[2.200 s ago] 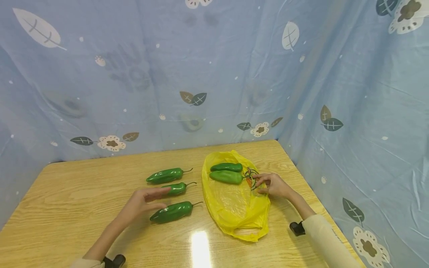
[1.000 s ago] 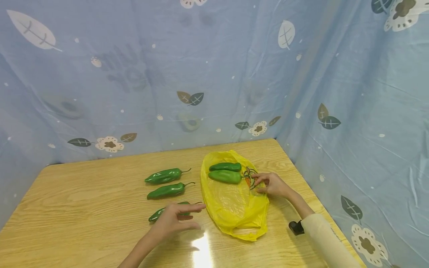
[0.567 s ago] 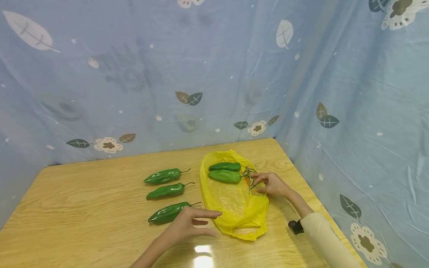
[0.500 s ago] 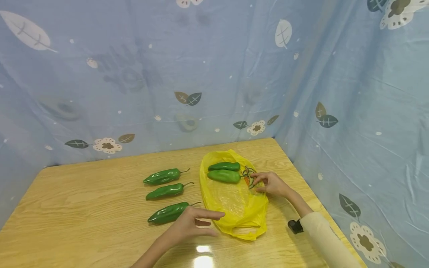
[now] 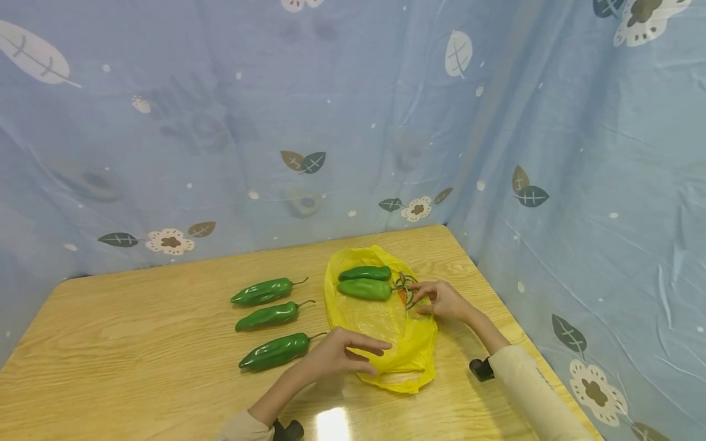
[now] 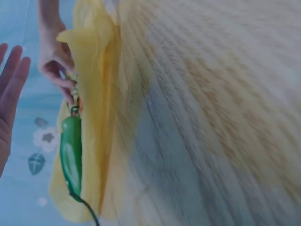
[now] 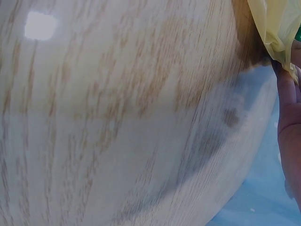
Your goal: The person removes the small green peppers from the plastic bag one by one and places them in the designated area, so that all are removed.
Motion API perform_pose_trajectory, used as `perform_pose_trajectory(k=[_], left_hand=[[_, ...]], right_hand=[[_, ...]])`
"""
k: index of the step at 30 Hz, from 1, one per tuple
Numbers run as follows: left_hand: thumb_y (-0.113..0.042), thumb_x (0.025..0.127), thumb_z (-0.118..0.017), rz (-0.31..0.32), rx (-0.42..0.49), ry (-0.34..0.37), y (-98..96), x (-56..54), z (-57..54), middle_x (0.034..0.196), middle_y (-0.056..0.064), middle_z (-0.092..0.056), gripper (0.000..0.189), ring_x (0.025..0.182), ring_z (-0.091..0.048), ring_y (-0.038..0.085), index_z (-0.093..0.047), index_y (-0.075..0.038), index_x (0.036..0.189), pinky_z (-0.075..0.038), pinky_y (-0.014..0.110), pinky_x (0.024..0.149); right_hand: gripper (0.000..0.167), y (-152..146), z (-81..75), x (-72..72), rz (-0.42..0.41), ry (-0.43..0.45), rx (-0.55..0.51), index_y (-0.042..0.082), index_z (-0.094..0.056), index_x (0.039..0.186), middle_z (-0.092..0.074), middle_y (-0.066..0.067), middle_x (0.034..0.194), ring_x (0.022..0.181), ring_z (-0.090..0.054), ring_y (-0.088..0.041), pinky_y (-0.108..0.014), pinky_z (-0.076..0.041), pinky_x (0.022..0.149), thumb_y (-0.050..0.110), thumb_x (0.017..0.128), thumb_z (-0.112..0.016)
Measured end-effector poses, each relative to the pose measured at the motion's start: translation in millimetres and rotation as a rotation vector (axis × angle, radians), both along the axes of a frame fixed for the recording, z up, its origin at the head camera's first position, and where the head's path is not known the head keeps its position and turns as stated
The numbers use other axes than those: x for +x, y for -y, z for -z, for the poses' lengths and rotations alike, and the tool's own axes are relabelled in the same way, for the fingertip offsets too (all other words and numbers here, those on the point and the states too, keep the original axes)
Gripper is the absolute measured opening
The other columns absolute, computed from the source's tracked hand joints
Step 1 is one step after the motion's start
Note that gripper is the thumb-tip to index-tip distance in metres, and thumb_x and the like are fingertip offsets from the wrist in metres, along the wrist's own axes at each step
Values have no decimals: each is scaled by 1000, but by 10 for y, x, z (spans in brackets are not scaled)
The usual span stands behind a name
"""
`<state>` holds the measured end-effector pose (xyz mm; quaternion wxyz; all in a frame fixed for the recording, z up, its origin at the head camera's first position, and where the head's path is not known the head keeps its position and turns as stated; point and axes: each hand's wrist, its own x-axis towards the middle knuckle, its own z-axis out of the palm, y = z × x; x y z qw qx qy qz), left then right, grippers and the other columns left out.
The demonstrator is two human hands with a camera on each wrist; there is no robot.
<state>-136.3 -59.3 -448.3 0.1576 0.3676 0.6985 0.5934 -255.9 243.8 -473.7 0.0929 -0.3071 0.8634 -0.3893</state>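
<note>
A yellow plastic bag (image 5: 366,318) lies spread on the table with its mouth open. Inside it are a dark green pepper (image 5: 364,273) and a lighter green pepper (image 5: 364,289). My right hand (image 5: 445,302) pinches the bag's right edge beside a printed picture; in the right wrist view the yellow film (image 7: 277,33) runs between thumb and fingers. My left hand (image 5: 342,355) hovers over the bag's near left edge, fingers spread and holding nothing. To its left, three green peppers lie in a column: the far one (image 5: 261,292), middle one (image 5: 268,316) and near one (image 5: 276,352).
The wooden table (image 5: 138,343) reaches the blue leaf-patterned curtain (image 5: 220,122) at the back and right. The bag's handle loop (image 5: 405,387) points toward the near edge. A bright glare spot shows on the wood near the left wrist.
My left hand has moved right from between the middle and near peppers to over the bag's near left edge. The right hand keeps its hold on the bag, and the peppers stay put.
</note>
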Motion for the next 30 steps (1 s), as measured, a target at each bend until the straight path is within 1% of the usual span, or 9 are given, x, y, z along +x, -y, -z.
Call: perform_pose_trajectory(k=[5,8,10,14,17,19,22,25,30], left_hand=[[-1,83,-71,-28,12,9,-90,-162,67,120,16,-65,40,104,-64,33,-65,-1,122,-56,26,77],[-1,84,-70,-30,3,9,-113,-263,83,121,17,-64,40,105,-64,33,-65,-1,123,-55,25,80],[-3,84,-70,-21,-19,3,-117,-326,82,122,15,-63,40,106,-64,29,-65,-2,124,-54,26,81],[-5,85,-70,27,-56,2,-129,-461,55,125,13,-62,43,109,-63,24,-62,-1,126,-53,35,88],[-4,85,-70,43,-85,18,-138,-581,27,126,9,-62,43,111,-63,20,-62,-2,127,-52,38,91],[-4,85,-71,42,-102,23,-140,-674,19,127,7,-62,43,111,-62,19,-62,-2,126,-52,34,90],[-1,84,-71,39,-114,17,-130,-814,13,128,9,-61,43,114,-61,22,-63,-1,126,-51,32,91],[2,84,-70,43,-91,38,-112,-953,12,131,13,-58,44,118,-57,28,-60,2,127,-50,33,93],[4,85,-68,9,-76,75,-49,-1153,15,134,18,-54,47,118,-55,35,-55,6,130,-52,32,90]], right_hand=[[13,-3,-7,11,9,24,11,2,-73,92,-56,-24,130,126,-45,-43,-51,-44,96,-1,80,-75],[12,8,-8,19,6,20,6,-1,-72,92,-55,-27,130,124,-46,-45,-52,-43,96,-5,81,-73],[12,17,-7,20,4,14,4,-4,-71,92,-54,-29,129,123,-45,-47,-54,-43,95,-8,80,-72],[12,22,-10,18,1,4,2,-8,-70,91,-53,-33,128,122,-45,-50,-56,-42,94,-12,80,-70],[13,5,-10,13,7,10,6,-5,-71,92,-54,-30,129,123,-45,-48,-54,-44,95,-9,80,-71],[13,-11,-6,10,8,21,0,-3,-72,92,-55,-27,129,124,-46,-46,-52,-44,95,-6,80,-73],[13,-31,6,4,6,31,-12,1,-73,92,-56,-24,129,124,-47,-44,-51,-44,96,-2,80,-75],[14,-39,12,3,8,31,-21,3,-73,92,-58,-23,128,124,-47,-43,-52,-44,96,-1,79,-76],[14,-25,21,-9,6,40,-26,4,-73,93,-57,-21,130,125,-47,-41,-49,-45,96,-2,80,-75]])
